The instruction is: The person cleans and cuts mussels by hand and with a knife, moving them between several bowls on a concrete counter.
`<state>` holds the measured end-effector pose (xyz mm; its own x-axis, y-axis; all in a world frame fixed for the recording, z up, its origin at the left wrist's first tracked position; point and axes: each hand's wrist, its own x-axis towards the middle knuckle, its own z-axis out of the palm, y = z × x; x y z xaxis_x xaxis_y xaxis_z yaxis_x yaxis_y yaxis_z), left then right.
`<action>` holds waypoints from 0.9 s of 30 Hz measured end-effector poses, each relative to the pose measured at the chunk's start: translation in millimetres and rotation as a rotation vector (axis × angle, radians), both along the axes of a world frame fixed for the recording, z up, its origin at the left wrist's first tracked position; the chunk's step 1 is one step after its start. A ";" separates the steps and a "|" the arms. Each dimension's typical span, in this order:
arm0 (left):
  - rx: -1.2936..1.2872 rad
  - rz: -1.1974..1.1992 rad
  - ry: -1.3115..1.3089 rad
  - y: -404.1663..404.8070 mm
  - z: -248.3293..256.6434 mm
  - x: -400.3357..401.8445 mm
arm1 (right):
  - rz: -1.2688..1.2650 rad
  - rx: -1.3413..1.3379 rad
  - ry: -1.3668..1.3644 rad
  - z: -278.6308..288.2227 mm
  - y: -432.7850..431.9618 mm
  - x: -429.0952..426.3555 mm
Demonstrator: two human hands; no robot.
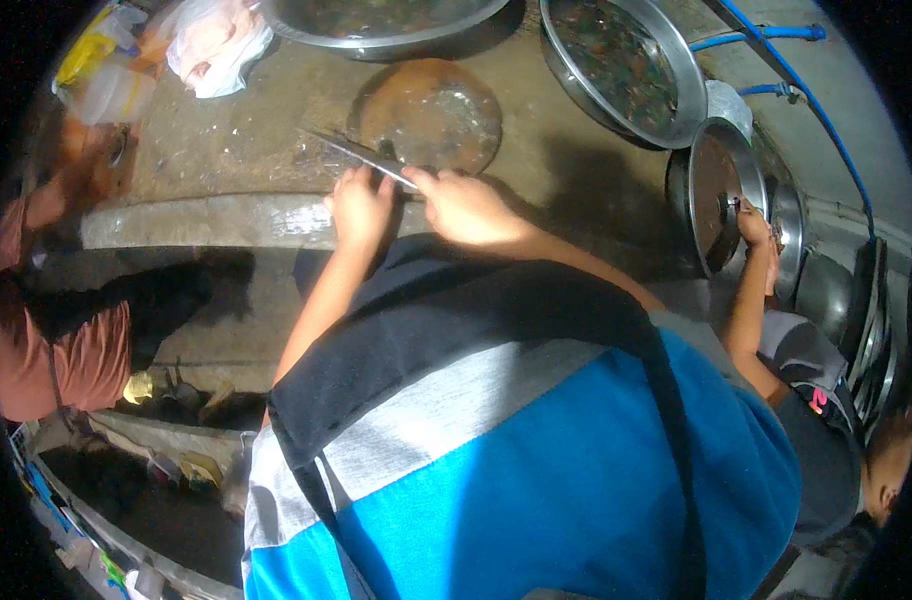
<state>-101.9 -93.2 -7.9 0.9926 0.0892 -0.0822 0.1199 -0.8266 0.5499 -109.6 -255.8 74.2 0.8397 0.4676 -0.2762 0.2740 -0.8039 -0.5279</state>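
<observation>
My right hand (467, 206) is closed around the handle end of a long knife (358, 154), whose blade points up and left over the counter. My left hand (360, 201) is beside the knife at the counter's near edge, its fingertips close to the blade; whether they touch it, and whether they hold anything, I cannot tell. Just beyond both hands lies a round, wet chopping board (433, 112), with a small dark thing at its lower left edge.
Metal basins with liquid and small pieces stand at the top (388, 34) and upper right (621, 75). A white plastic bag (220, 49) lies upper left. Co-workers are at both sides; one reaches into a basin (715, 172) of brown liquid. The concrete counter edge (201, 221) runs before me.
</observation>
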 end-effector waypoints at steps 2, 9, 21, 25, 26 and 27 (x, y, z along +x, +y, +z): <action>-0.007 -0.013 0.003 -0.3 -4.9 -0.2 | -0.016 -0.017 -0.003 -7.9 2.7 -2.6; -0.075 0.031 -0.044 -1.1 -10.0 -1.2 | -0.025 -0.116 -0.010 -14.1 8.6 2.4; -0.084 0.032 -0.007 -2.3 -4.5 -0.8 | -0.074 -0.031 -0.071 -21.7 7.0 9.4; -0.092 0.030 -0.035 -0.9 -8.9 -0.9 | -0.040 -0.039 -0.042 -17.9 2.7 2.3; -0.106 0.031 -0.053 -0.5 -9.9 -0.5 | -0.040 -0.040 -0.040 -17.8 1.9 0.8; -0.120 0.031 -0.072 -0.7 -10.9 -0.8 | -0.045 -0.028 -0.029 -18.1 1.3 -0.4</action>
